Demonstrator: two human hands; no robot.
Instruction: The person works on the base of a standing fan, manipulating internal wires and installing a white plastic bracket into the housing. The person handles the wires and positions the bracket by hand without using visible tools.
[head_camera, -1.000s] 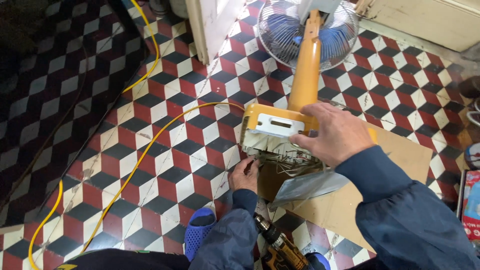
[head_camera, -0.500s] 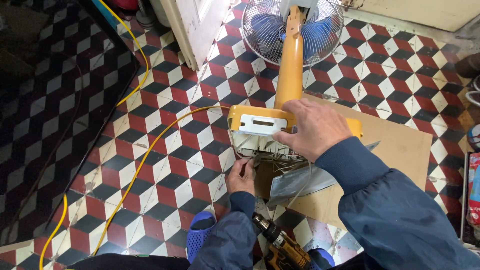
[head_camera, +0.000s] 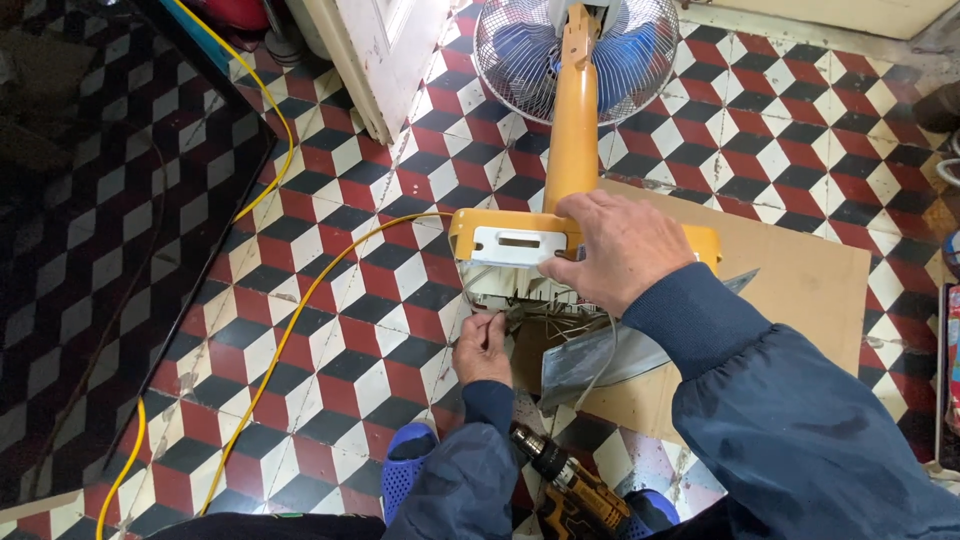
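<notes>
The yellow plastic standing fan (head_camera: 572, 150) lies flat on the patterned tile floor (head_camera: 330, 300), base toward the person. The right hand (head_camera: 610, 245) presses palm-down, fingers spread, on the base (head_camera: 520, 242), steadying it, while the left hand (head_camera: 482, 345) pinches thin wires (head_camera: 560, 305) spilling from its open underside

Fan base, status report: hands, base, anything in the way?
Right hand flat on yellow fan base. Left hand pinching wires underneath. Drill lies by the feet, clear.
</notes>
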